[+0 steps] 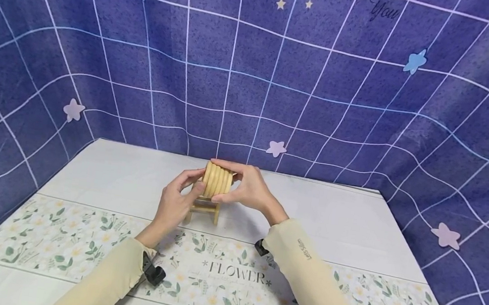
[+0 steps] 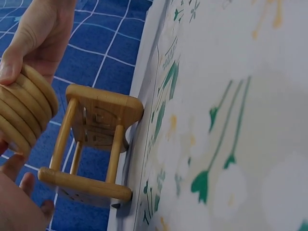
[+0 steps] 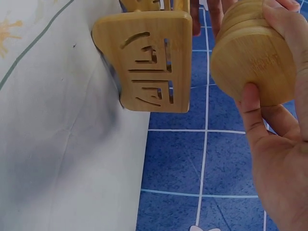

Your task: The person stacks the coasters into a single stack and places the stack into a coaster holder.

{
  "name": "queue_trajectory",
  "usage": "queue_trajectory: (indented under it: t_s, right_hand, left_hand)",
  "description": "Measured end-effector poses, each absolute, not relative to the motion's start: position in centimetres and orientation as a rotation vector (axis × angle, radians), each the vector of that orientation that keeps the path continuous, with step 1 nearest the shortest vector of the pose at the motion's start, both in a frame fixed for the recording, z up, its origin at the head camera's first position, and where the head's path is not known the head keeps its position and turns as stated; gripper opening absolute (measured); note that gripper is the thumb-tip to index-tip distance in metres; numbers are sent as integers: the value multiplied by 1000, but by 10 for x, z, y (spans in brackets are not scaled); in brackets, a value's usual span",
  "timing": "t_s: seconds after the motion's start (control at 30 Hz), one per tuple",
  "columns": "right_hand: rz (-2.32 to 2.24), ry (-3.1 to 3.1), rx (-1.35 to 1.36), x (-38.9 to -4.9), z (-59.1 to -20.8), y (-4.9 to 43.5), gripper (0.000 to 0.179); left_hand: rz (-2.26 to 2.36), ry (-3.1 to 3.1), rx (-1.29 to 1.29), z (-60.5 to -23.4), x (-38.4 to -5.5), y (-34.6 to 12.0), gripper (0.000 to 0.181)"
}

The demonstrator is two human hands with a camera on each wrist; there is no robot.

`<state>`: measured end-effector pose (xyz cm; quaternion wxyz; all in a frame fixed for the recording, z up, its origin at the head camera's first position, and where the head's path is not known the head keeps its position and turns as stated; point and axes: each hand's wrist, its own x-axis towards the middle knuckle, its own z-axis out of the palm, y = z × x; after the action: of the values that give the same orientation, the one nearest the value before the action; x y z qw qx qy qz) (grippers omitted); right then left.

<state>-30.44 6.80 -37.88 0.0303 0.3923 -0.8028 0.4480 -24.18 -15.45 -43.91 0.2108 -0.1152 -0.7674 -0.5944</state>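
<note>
A stack of several round bamboo coasters (image 1: 217,180) is held sideways, faces to left and right, above a small bamboo coaster holder (image 1: 204,209). My left hand (image 1: 176,202) grips the stack's left end, thumb on the near side. At the other end my right hand (image 1: 253,189) holds it, fingers over the top and thumb below. The right wrist view shows the flat face of the end coaster (image 3: 252,65) under the right thumb. Cut-out slots mark the holder's side panel (image 3: 154,72); round rods (image 2: 64,134) join its two panels, with nothing between them in the left wrist view.
The holder stands on a white table cover (image 1: 132,172) with a floral band (image 1: 78,234) nearer to me. A blue grid-patterned curtain (image 1: 252,87) hangs behind the table and along both sides. Each wrist carries a black camera mount (image 1: 153,271).
</note>
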Motion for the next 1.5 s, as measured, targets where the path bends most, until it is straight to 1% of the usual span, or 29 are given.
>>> queue_trajectory:
  t_s: [0.47, 0.93, 1.5]
  right_hand:
    - [1288, -2518, 1228, -311, -381, 58, 89]
    - [1272, -2570, 1219, -313, -384, 50, 89]
    - [1297, -2547, 1236, -318, -393, 47, 89]
  left_hand:
    - [-1831, -2131, -351, -447, -246, -166, 39]
    - [-1918, -2137, -312, -454, -250, -174, 42]
    - [-1937, -2199, -337, -458, -252, -180, 45]
